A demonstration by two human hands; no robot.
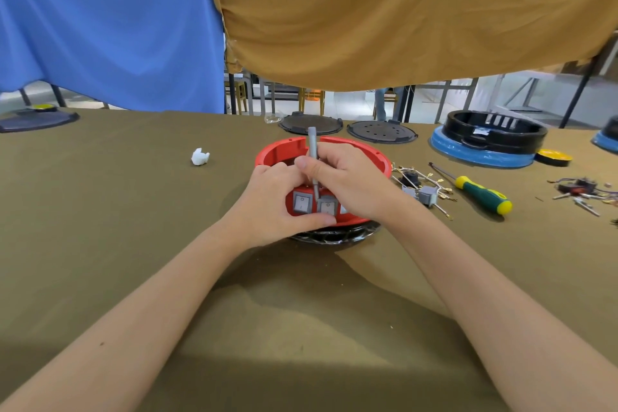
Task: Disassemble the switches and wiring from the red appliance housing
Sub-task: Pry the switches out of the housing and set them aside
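Note:
The round red appliance housing [368,152] sits on a black grille base in the middle of the table. Grey rocker switches [302,203] are set in its near wall. My left hand [274,204] grips the housing's near wall, thumb under the switches. My right hand [347,181] holds a slim grey tool [312,147] upright, its tip pressed down beside the middle switch [327,206]. Loose switches with white wires [423,189] lie just right of the housing.
A green-and-yellow screwdriver [481,192] lies to the right. Two black round covers [381,131] and a blue-and-black housing [488,140] stand at the back. More wiring [582,191] is at far right, a white crumpled scrap [200,156] at left. Cloths hang overhead.

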